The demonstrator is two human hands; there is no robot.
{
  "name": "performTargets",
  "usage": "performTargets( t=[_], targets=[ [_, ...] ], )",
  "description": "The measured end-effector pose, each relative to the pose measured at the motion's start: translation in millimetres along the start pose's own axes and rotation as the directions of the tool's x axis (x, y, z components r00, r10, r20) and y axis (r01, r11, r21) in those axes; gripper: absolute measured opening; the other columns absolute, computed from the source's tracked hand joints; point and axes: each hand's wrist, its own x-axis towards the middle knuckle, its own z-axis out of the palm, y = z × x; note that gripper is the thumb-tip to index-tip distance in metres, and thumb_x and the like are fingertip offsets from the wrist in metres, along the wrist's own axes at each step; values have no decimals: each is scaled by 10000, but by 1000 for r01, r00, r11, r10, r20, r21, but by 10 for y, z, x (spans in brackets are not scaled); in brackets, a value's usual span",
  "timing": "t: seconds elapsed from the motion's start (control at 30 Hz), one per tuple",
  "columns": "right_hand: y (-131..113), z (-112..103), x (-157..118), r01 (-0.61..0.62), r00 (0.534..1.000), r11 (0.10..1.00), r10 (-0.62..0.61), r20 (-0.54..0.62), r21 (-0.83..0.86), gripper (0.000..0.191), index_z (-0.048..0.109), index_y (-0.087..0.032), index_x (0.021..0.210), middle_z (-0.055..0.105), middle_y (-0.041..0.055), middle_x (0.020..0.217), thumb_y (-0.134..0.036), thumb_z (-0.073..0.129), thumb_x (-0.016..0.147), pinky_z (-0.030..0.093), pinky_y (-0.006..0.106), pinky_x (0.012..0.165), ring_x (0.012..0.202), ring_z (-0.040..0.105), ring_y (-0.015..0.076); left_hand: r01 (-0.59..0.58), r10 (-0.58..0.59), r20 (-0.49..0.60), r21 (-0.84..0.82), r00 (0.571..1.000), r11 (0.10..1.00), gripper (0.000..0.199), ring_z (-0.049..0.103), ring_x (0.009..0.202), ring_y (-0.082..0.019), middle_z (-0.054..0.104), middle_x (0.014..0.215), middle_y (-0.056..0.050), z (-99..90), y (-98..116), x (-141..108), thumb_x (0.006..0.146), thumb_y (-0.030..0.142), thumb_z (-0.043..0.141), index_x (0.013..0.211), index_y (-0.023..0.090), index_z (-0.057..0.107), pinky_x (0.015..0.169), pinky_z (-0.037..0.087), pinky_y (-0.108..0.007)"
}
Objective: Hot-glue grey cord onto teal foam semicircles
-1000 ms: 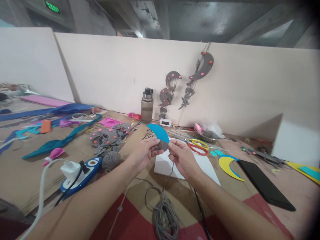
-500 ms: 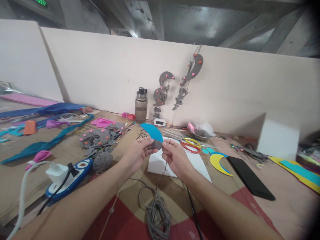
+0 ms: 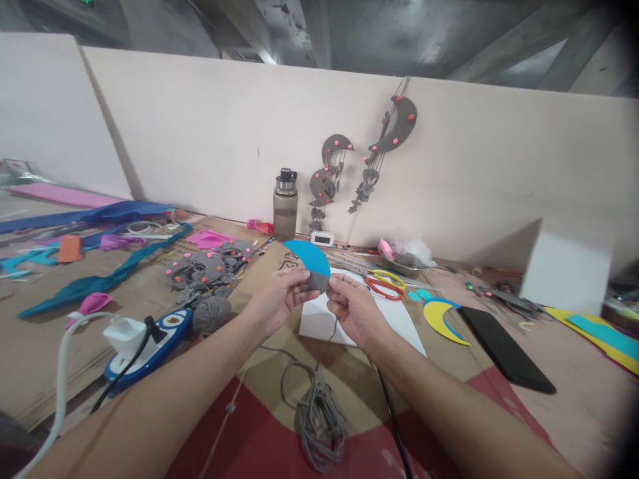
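Note:
My left hand pinches a flat round disc, blue above and grey along its lower part. At the disc's right edge, my right hand has its thumb and fingers closed on a strand of grey yarn. That strand runs down from the right hand toward a loose grey yarn bundle below. Behind and under the hands lies a white sheet. Red and yellow handled scissors rest beyond the right hand. A yellow and blue crescent lies further right.
A black phone lies at right. On the left are a blue and white power strip with cables, a grey yarn ball and grey dotted crescents. A water bottle stands by the board, where grey crescent ornaments hang.
The whole view has shifted slightly, so things sit a little further right and higher. Both hands stay at the disc, which shows a slightly different tilt.

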Motion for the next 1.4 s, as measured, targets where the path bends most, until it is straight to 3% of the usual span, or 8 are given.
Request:
performTargets(
  t=[0.67,0.93,1.0,1.1,1.17,1.27,1.33,1.4],
  targets=[
    [15,26,-17,31,999,999,-32,-7,-30,264,541,-155,685,303,-91,515,-270,763,601,127,176,405,462,193,34,20,-20,15,2,1000,1000,59,624,661,-113,662,772,-47,-58,21,39,727,123,634,773,119,596,633,574,-256],
    [27,55,-44,24,1000,998,-23,14,-55,254,543,-154,689,290,-99,497,-280,750,611,131,179,406,452,193,33,118,-118,47,-4,992,993,64,608,629,-98,657,787,-45,-103,43,70,735,126,612,798,123,607,573,555,-219],
    [27,46,-33,34,999,998,-35,-21,-55,256,538,-154,675,298,-98,503,-275,752,603,131,179,402,451,192,31,77,-77,25,20,997,997,87,601,641,-88,650,806,-51,-100,4,75,730,148,634,804,118,602,586,545,-202],
    [29,21,-6,68,991,995,-76,-111,-72,254,537,-156,665,303,-98,508,-276,750,593,136,180,397,446,190,30,-110,121,-55,173,991,979,162,594,675,-104,623,793,-37,-82,-84,65,715,233,673,782,138,561,588,537,-222],
    [35,4,8,93,979,991,-109,-174,-96,246,549,-158,676,309,-99,508,-281,744,591,148,182,395,441,194,31,-247,300,-78,393,951,886,215,597,717,-138,612,799,-35,-65,-139,41,717,316,670,794,158,547,573,529,-252],
    [54,-3,11,114,962,983,-146,-230,-144,239,557,-162,687,321,-100,503,-304,729,601,174,186,396,431,211,31,-352,499,30,746,866,566,246,603,826,-184,630,877,-49,-42,-193,-17,726,376,648,863,184,577,659,514,-305],
    [76,7,-3,118,959,976,-160,-235,-183,232,555,-167,690,341,-96,506,-321,713,619,195,188,402,426,240,33,-361,539,136,869,832,339,268,597,899,-204,641,935,-50,-28,-206,-59,716,378,659,906,202,587,763,487,-345],
    [106,20,-24,119,958,965,-174,-228,-236,222,557,-171,698,390,-84,529,-332,697,637,211,192,407,428,278,35,-342,517,193,916,834,210,301,591,940,-220,645,968,-50,-17,-205,-91,712,397,662,936,214,577,814,463,-375]
  ],
)
